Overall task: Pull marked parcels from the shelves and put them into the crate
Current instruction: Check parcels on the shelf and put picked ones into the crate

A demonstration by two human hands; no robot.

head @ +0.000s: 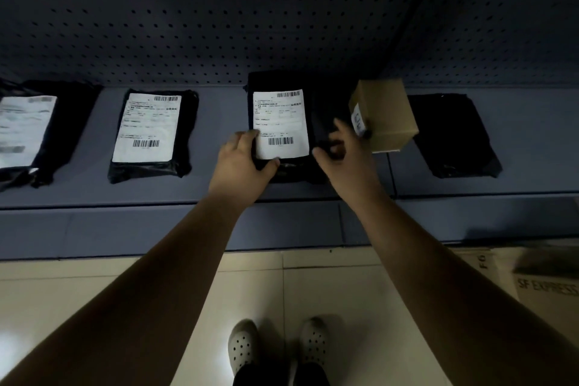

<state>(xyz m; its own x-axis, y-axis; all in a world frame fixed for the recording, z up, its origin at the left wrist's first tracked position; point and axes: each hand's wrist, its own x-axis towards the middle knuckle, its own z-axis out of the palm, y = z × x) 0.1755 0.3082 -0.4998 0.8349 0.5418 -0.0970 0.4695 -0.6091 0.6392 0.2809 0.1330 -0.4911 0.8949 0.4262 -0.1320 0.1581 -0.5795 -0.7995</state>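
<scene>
Perforated metal shelf (219, 185), left hand (241, 163) gripping glossy black parcel (316, 122)

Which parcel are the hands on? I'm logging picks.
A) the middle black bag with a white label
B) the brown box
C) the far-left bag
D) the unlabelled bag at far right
A: the left hand grips the labelled middle bag at its near-left corner, and the right hand is at its right side.

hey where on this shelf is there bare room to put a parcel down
The widest bare patch lies between the second labelled black bag and the labelled bag under the left hand. A narrower strip separates the far-left bag from the second. It is crowded around the right hand, where the cardboard box and the unlabelled black bag sit close.
</scene>
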